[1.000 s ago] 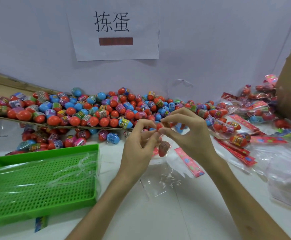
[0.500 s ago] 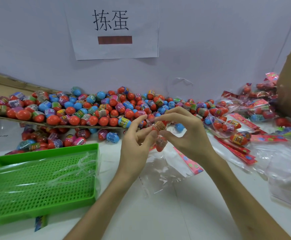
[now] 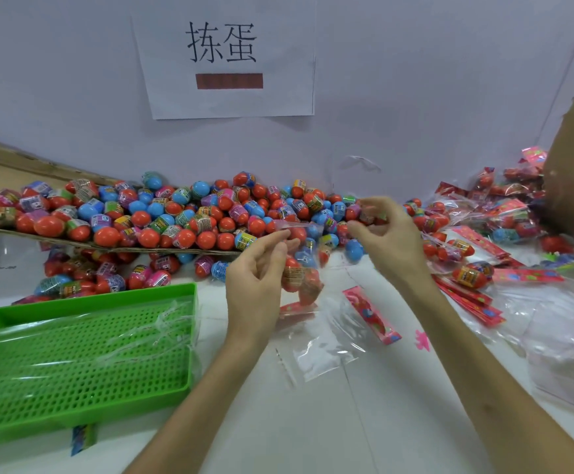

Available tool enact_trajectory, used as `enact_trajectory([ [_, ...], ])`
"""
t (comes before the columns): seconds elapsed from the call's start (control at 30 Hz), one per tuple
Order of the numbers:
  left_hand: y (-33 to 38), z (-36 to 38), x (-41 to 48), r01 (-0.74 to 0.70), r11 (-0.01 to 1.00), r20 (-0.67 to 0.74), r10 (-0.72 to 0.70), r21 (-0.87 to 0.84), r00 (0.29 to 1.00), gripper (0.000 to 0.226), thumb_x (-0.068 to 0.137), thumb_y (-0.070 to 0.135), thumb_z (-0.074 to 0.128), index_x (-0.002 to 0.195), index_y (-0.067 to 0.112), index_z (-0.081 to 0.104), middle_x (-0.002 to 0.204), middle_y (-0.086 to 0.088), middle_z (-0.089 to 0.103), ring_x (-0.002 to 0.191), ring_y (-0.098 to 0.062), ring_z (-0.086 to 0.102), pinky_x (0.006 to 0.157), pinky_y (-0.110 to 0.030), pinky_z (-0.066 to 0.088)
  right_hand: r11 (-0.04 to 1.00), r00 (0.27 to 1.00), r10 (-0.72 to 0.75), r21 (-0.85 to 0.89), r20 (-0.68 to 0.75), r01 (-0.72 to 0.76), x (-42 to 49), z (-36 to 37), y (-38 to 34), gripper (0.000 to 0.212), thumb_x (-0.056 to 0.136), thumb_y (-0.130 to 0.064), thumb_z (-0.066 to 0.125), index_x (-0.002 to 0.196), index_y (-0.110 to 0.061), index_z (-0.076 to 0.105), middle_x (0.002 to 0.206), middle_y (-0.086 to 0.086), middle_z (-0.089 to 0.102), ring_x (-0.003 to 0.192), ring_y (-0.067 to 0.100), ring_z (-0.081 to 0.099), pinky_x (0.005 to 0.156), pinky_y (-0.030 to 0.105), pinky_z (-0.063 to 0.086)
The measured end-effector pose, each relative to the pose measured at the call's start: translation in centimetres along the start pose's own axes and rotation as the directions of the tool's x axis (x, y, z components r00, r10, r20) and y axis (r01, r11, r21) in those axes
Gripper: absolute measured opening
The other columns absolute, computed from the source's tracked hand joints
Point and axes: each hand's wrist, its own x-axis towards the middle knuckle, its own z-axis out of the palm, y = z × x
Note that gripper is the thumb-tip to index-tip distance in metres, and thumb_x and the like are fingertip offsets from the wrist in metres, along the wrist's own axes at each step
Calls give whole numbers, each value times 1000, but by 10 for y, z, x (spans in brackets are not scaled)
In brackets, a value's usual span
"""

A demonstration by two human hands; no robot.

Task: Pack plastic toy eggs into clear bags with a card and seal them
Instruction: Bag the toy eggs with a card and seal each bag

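Head view, centre: left hand [image 3: 258,268] pinching clear plastic bag [image 3: 307,258] of red toy eggs [image 3: 294,273]; right hand [image 3: 386,241] curled, hold unclear.

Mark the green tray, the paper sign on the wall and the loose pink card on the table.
green tray [image 3: 107,297], head view, far rim.
paper sign [image 3: 224,100], head view, blank paper below the red bar.
pink card [image 3: 371,314], head view, middle of the strip.
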Motion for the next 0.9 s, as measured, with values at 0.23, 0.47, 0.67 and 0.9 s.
enact_trajectory([
  [0.23,-2,0,-2,-76,997,-133,73,-21,988,21,105,22,57,107,32,75,99,2,80,96,-21,77,83,-58,61,871,952,203,-486,230,-68,29,53,26,77,87,-53,72,145,-16,38,144,14,38,125,38,53,95,45,47],
  [0.47,1,-1,1,-73,997,-158,68,-30,985,26,106,20,56,100,38,75,97,3,80,94,-20,77,81,-61,61,898,937,209,-435,279,-70,32,69,29,47,79,-19,78,115,-17,48,125,10,37,94,27,53,78,34,44],
  [0.67,2,-4,3,-79,997,-177,73,-27,981,25,106,19,56,101,35,74,97,5,80,97,-17,76,84,-60,60,909,968,57,-413,245,51,28,67,47,26,85,-14,67,106,-17,53,114,2,40,88,22,51,70,28,39],
  [0.9,2,-4,4,-83,996,-184,73,-45,980,23,106,17,56,103,32,74,98,6,80,97,-14,76,87,-58,60,920,991,58,-392,119,-7,36,64,45,24,86,-12,67,109,-14,63,103,7,68,89,24,63,76,39,55],
])
